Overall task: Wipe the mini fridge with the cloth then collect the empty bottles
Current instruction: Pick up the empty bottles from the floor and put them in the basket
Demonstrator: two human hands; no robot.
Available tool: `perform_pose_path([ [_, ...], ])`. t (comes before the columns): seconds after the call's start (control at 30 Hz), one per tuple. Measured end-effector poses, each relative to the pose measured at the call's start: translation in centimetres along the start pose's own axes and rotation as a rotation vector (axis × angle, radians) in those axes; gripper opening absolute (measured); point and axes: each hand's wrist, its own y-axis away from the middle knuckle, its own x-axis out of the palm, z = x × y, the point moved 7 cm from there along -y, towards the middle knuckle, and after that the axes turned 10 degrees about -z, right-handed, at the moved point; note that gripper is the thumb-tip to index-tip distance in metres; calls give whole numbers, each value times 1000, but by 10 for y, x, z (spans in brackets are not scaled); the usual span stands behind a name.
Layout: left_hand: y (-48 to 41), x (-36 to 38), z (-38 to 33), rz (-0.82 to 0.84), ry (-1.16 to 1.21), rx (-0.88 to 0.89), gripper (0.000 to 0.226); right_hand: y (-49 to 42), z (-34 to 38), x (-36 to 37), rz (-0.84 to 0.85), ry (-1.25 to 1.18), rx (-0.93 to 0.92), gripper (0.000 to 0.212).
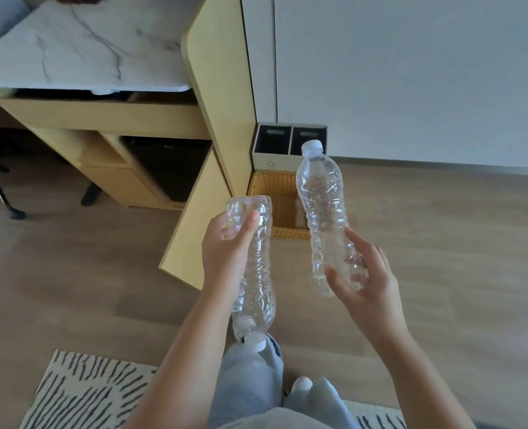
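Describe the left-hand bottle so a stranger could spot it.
Before the wooden desk, each hand holds a clear bottle. The left hand grips the inverted bottle near its base. Only its white cap points down, unlike the upright bottle.

No word or number can be read with certainty. The only clear sign is a small recycling triangle (271,164), drawn in a thin grey line on the white front of the two-compartment waste bin (287,162). The black mini fridge (169,171) carries a tiny pale mark near its upper edge, too small to read.
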Motion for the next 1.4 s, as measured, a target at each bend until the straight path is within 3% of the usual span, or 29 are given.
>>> perform_pose_path([
  [0.3, -132, 47, -38, 98, 39, -47, 71, -113, 25, 86, 14, 85, -5, 63],
  [0.57, -221, 107, -85, 110, 72, 34, 69, -201, 41, 129, -15, 69, -12, 54],
  [0.77, -256, 168, -94, 104, 38, -26, 68, -269, -2, 122, -42, 44, 79, 54],
  [1.1, -324, 275, -100, -28, -64, -42, 69, -413, -87, 130, 100, -31, 149, 54],
  [1.23, -359, 300, -82, -89, -117, -23, 51, -448, -133, 158, 161, -35, 167, 62],
  [1.4, -407, 327, -27, -121, -211, -50, 60, -466, -199, 199, 146, -60, 233, 59],
])
